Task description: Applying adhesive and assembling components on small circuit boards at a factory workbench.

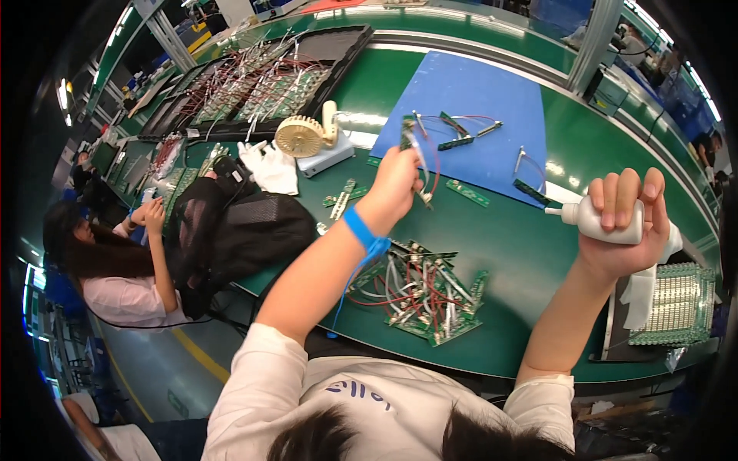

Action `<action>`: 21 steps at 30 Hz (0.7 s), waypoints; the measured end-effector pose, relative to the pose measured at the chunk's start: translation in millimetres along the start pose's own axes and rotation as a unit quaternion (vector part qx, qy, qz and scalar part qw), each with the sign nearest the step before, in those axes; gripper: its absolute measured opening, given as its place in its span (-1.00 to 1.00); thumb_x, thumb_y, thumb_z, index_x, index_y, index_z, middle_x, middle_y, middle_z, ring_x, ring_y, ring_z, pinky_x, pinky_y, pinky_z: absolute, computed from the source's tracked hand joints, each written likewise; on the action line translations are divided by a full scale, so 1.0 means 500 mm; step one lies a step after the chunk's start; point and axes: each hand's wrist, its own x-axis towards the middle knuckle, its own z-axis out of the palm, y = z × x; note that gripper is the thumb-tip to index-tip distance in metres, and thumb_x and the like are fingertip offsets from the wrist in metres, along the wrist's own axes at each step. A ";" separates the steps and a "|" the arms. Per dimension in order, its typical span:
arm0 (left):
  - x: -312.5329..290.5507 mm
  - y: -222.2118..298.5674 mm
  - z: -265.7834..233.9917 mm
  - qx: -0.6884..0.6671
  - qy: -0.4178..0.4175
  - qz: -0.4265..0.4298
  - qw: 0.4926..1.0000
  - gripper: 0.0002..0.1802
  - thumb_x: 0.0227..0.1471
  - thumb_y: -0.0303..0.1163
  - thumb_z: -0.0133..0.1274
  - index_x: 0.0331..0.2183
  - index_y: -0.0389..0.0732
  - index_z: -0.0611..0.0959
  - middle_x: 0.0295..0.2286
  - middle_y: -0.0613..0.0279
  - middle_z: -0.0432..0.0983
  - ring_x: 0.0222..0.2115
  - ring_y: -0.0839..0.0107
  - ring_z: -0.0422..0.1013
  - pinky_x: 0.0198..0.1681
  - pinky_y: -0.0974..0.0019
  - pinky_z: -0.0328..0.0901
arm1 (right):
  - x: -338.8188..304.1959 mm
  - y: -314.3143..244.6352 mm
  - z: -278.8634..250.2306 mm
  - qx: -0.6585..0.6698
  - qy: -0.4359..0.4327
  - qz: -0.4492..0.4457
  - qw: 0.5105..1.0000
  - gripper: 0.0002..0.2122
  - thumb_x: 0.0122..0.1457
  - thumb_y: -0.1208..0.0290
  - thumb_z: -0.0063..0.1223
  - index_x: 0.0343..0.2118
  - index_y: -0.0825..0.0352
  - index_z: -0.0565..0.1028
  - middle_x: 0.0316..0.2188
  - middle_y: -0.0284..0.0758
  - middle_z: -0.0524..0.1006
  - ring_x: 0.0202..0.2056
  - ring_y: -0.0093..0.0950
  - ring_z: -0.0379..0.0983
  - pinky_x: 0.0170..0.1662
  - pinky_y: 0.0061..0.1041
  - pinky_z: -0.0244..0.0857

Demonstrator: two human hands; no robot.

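My left hand (393, 186), with a blue band on its wrist, is closed on a narrow green circuit board (407, 132) with wires hanging from it, at the near left edge of a blue mat (477, 84). My right hand (621, 257) grips a white squeeze bottle (611, 221), its thin nozzle pointing left. On the mat lie a wired board (456, 143) and, at its right edge, another wired board (529, 190). Nearest me on the green table is a tangled pile of wired circuit boards (432, 303).
A black tray (350, 48) of wired boards stands at the far left. Nearer are a cream fan (300, 137), a white glove (270, 167) and a black bag (254, 230). Stacked boards (676, 306) sit at the right. A co-worker (127, 296) works at the left.
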 end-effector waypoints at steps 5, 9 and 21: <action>0.146 -0.017 0.132 0.255 -0.004 0.075 0.964 -0.72 -0.13 -0.39 -0.20 -0.35 -0.38 0.41 -0.49 0.05 0.33 -0.49 0.25 0.27 -0.45 0.24 0.19 | 0.002 -0.015 -0.008 -0.005 0.014 -0.025 1.000 -0.84 0.10 0.34 -0.39 -0.44 0.26 0.27 -0.76 -0.37 0.22 -0.71 -0.57 0.12 -0.48 -0.55 0.10; 0.171 -0.043 0.212 0.421 -0.046 0.093 0.901 -0.63 -0.15 -0.39 -0.24 -0.35 -0.50 0.47 -0.36 -0.29 0.40 -0.27 -0.09 0.33 -0.22 0.12 0.23 | 0.001 -0.043 -0.025 -0.012 0.025 -0.058 0.998 -0.82 0.10 0.32 -0.41 -0.45 0.25 0.28 -0.75 -0.37 0.23 -0.71 -0.57 0.12 -0.49 -0.56 0.09; 0.332 -0.054 0.289 0.381 0.033 0.333 0.862 -0.48 -0.07 -0.18 -0.14 -0.15 -0.40 0.36 -0.23 -0.35 0.29 -0.21 -0.19 0.26 -0.10 0.08 0.17 | 0.000 -0.065 -0.047 0.009 0.038 -0.076 0.996 -0.80 0.10 0.31 -0.43 -0.43 0.25 0.30 -0.74 -0.37 0.24 -0.70 -0.57 0.12 -0.50 -0.55 0.06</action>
